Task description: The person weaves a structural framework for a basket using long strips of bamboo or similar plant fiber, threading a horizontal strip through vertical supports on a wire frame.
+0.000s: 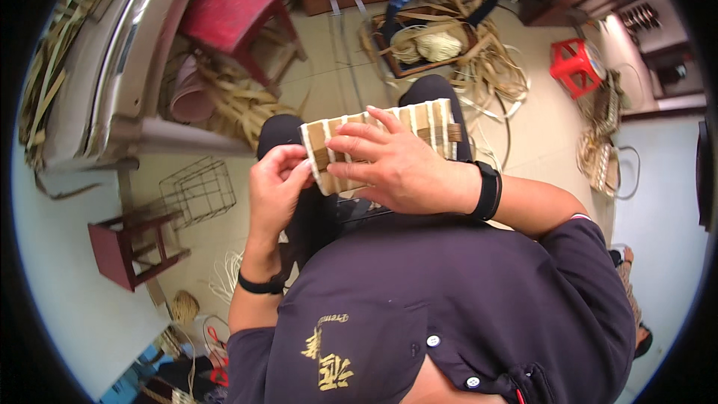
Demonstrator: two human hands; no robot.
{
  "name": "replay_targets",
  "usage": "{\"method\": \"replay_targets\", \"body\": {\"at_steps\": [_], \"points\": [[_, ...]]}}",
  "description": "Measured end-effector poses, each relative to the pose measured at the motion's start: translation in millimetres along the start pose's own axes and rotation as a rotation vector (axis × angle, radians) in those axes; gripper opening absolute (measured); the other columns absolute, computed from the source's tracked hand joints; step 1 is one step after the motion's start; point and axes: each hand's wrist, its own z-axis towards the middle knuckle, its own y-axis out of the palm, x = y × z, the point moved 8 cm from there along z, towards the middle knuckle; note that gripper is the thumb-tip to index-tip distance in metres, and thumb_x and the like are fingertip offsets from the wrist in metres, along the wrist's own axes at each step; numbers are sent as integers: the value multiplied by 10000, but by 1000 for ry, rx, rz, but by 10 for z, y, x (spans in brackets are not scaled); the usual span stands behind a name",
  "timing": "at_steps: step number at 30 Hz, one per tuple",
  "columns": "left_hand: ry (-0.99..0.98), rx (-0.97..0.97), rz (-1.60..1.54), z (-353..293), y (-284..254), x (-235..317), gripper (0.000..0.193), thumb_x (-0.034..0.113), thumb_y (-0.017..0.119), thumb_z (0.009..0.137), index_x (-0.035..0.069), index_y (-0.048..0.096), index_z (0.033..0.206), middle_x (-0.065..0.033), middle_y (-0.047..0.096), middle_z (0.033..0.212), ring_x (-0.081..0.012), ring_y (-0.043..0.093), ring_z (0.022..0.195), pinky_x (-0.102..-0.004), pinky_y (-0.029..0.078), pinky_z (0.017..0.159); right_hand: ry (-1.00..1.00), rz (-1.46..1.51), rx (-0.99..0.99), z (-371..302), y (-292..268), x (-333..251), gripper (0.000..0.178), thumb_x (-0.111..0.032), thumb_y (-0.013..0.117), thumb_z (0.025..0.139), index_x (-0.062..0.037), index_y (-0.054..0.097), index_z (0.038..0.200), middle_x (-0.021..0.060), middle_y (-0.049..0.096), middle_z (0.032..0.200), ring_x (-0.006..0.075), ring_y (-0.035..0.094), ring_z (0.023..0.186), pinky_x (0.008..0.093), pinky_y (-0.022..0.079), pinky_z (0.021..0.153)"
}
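While the striped woven panel (434, 123) sits over the knees (280, 130), just towards twelve o'clock from centre, the left hand (278, 185) pinches its nine-o'clock edge and the right hand (411, 168) spreads flat across it. Three stools surround the worker: a wooden red stool (228, 13) at eleven, a red plastic stool (570, 67) at two, a brown stool (111, 256) at eight. One blue-handled basket (390, 22) stands at one. The right hand covers much of the weave; a second person (630, 288) at four is largely hidden.
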Motion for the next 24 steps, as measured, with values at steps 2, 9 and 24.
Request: {"method": "replay_targets", "body": {"at_steps": [2, 9, 24], "points": [[22, -29, 24, 31, 6, 37, 104, 29, 664, 972, -17, 654, 1066, -51, 721, 931, -95, 684, 801, -236, 570, 735, 106, 96, 140, -197, -301, 252, 422, -133, 802, 788, -114, 686, 1193, 104, 648, 1252, 319, 591, 1192, 488, 437, 1034], [-40, -67, -94, 31, 68, -45, 101, 6, 648, 957, 3, 642, 1057, -39, 710, 924, -95, 656, 760, -234, 538, 724, 370, -36, 231, -961, -489, 706, 350, -131, 813, 745, -94, 691, 1071, 72, 662, 1026, 288, 600, 1002, 417, 451, 879], [9, -31, 5, 17, 112, 40, 75, 35, 676, 972, 12, 624, 1020, -4, 675, 872, -66, 621, 755, -213, 511, 717, 347, -211, 89, -608, -259, 666, 323, -80, 714, 652, -80, 570, 942, 73, 552, 918, 270, 544, 954, 389, 388, 826]]}}
